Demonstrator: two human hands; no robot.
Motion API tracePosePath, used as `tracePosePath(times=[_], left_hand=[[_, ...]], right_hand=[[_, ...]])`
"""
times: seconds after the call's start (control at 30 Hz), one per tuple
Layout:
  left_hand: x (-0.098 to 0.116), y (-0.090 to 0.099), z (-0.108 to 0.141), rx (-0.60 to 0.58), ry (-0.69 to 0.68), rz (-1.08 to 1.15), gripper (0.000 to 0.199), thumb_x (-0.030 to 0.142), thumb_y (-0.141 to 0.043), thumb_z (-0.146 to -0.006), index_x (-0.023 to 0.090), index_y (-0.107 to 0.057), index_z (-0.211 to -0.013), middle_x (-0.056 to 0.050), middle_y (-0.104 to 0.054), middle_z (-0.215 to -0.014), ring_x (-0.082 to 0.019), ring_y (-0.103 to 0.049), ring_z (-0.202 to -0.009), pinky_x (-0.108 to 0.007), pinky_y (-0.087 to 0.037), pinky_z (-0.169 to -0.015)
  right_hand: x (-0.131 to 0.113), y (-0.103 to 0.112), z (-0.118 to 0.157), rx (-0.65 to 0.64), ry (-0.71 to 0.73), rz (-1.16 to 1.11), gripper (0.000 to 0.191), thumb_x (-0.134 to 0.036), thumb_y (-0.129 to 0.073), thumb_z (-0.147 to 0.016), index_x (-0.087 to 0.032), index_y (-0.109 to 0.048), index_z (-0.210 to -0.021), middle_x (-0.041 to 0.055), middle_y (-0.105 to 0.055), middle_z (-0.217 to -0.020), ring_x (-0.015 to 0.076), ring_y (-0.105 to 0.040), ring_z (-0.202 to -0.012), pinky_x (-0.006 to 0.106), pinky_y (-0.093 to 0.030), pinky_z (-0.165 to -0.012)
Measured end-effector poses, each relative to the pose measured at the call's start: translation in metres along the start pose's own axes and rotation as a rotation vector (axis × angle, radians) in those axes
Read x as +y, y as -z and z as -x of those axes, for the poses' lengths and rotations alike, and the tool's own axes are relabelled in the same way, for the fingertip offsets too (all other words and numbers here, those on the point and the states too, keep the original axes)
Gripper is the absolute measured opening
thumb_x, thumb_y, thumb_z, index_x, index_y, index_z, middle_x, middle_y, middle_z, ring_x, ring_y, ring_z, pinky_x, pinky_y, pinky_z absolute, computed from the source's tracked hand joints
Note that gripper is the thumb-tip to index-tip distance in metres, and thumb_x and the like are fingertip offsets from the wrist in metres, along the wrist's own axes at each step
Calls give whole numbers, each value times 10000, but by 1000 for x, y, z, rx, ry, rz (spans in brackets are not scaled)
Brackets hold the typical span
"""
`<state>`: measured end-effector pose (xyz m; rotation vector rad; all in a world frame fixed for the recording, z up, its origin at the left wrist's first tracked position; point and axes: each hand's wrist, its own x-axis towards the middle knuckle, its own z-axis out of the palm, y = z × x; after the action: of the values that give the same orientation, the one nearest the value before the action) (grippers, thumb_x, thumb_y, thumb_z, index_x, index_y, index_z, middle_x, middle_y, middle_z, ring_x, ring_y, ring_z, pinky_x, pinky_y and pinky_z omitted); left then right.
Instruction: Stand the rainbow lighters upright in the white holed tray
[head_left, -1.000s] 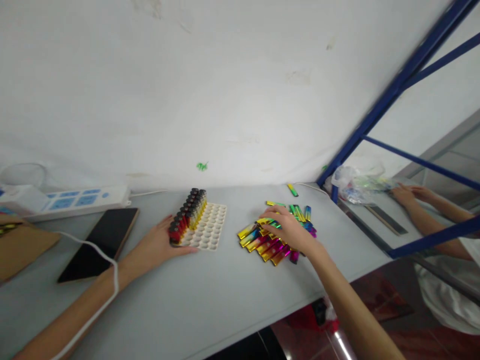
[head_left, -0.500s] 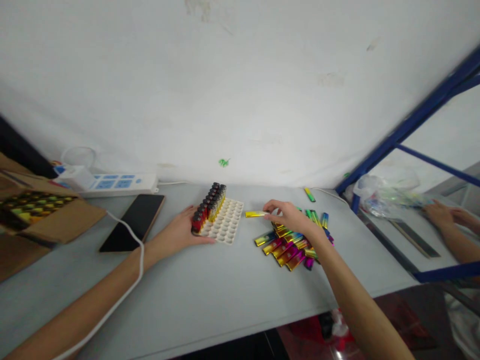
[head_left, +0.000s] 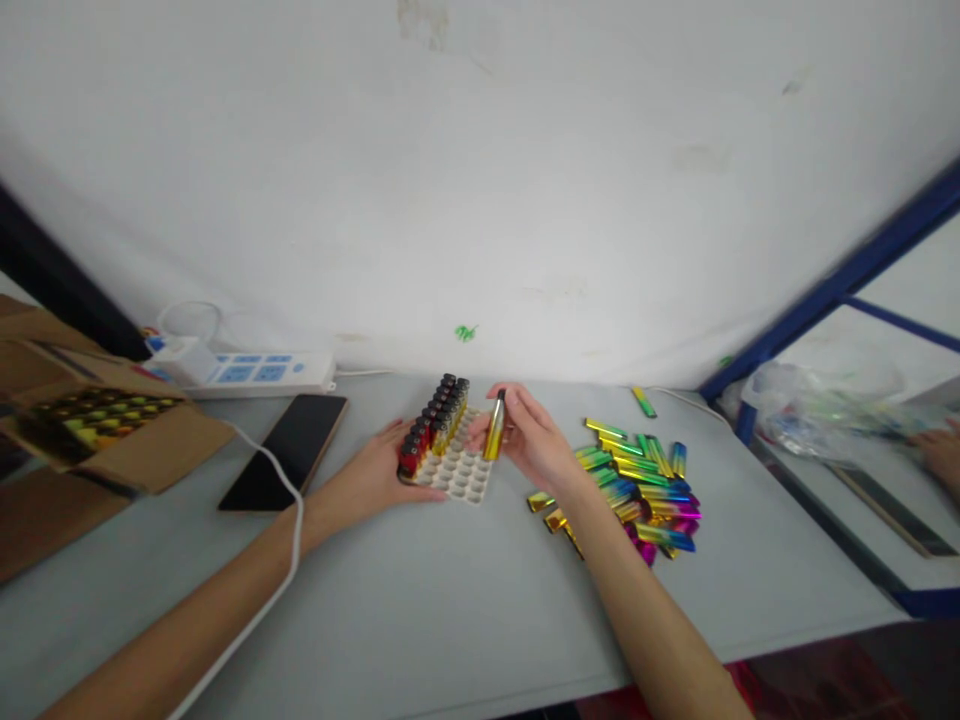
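My left hand (head_left: 379, 470) grips the left side of a white tray (head_left: 474, 484) with rows of round holes, thumb along its near edge. Two rows of black-topped lighters (head_left: 435, 420), red and gold among them, stand upright in the tray's left part. Above the tray's right side, my right hand (head_left: 529, 440) is closed on a gold lighter (head_left: 495, 428). That lighter is nearly upright, dark end up, and its lower end is clear of my fingers. To the right lies a loose pile of shiny lighters (head_left: 637, 480) in green, gold, blue and magenta.
A black phone (head_left: 289, 450) and a power strip (head_left: 259, 372) lie left of the tray. At far left stands an open cardboard box (head_left: 161, 440) of upright lighters. A white cable (head_left: 296, 545) crosses my left forearm. Past a blue frame (head_left: 832, 300), another person's hand (head_left: 941, 455) shows.
My right hand has moved left from the pile to the tray, turning the gold lighter from lying flat to nearly upright. My left hand stays on the tray. The whole view has shifted slightly.
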<state>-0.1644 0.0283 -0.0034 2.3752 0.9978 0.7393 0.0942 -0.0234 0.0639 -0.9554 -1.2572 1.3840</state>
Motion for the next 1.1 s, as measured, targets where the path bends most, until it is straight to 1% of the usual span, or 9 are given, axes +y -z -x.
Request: tracePosePath(times=[0.1,0.2,0.27,0.37,0.47,0.6,0.77,0.87,1.1], left_hand=[[0,-1,0,14,-5,16,850,619,-943,-664,237,-662,-1370,-128,-739,-1400,-376,-672,-1324,-520,-512,-1206],[2,-1,0,17,-18,20,861,595,-954,-658,259,-649,-1390,-122,-725,-1438,-374,-665,-1342,-541,-454,-1262],[4,0,0,12,-25,22,853,593,-949,-666,266,-647,-1393,-114,-721,-1446,-373,-661,-1349,-548,-440,-1273],[4,0,0,25,-15,35,834,615,-941,-664,263,-668,-1368,-113,-740,-1399,-379,-666,-1326,-543,-510,-1209],[3,-1,0,36,0,40,810,630,-936,-665,262,-687,-1342,-115,-758,-1348,-384,-672,-1302,-536,-541,-1171],[6,1,1,7,-9,27,807,618,-926,-689,258,-672,-1365,-95,-743,-1376,-367,-660,-1325,-500,-524,-1195],[10,5,2,-6,-17,-9,744,535,-889,-777,244,-631,-1411,-60,-706,-1448,-342,-641,-1361,-468,-490,-1232],[8,4,1,-9,-20,-5,779,554,-926,-718,236,-653,-1375,-93,-713,-1435,-356,-650,-1345,-478,-504,-1217],[4,1,-1,-12,-39,-14,801,589,-919,-723,232,-653,-1388,-92,-724,-1417,-354,-651,-1332,-493,-486,-1222]], right_hand=[[13,-18,6,-40,-69,-26,564,-803,-499,-981,-297,-520,-1230,-68,-539,-669,149,-523,-549,288,-517,-592],[27,-27,10,-56,-140,-28,611,-844,-544,-934,-296,-538,-1204,-116,-346,-622,116,-312,-473,225,-361,-460],[35,-30,11,-9,-135,19,636,-870,-590,-887,-268,-578,-1089,-120,-329,-600,103,-259,-465,215,-270,-428],[43,-34,11,145,-72,173,678,-897,-585,-861,-235,-510,-734,-95,-351,-521,90,-287,-464,238,-230,-439],[47,-38,11,259,-60,298,729,-879,-550,-887,-253,-364,-565,-73,-316,-478,83,-282,-480,264,-190,-464],[51,-43,14,289,-83,326,686,-789,-566,-908,-250,-363,-534,-67,-305,-494,85,-266,-499,277,-177,-482],[51,-45,16,313,-81,374,505,-588,-546,-886,-241,-429,-538,-51,-363,-513,104,-326,-521,281,-209,-512],[50,-44,15,301,-59,397,423,-518,-522,-870,-239,-450,-560,-46,-396,-531,113,-354,-538,281,-228,-527],[50,-43,15,236,40,439,499,-637,-537,-979,-235,-469,-691,-69,-392,-589,118,-366,-575,272,-266,-554]])
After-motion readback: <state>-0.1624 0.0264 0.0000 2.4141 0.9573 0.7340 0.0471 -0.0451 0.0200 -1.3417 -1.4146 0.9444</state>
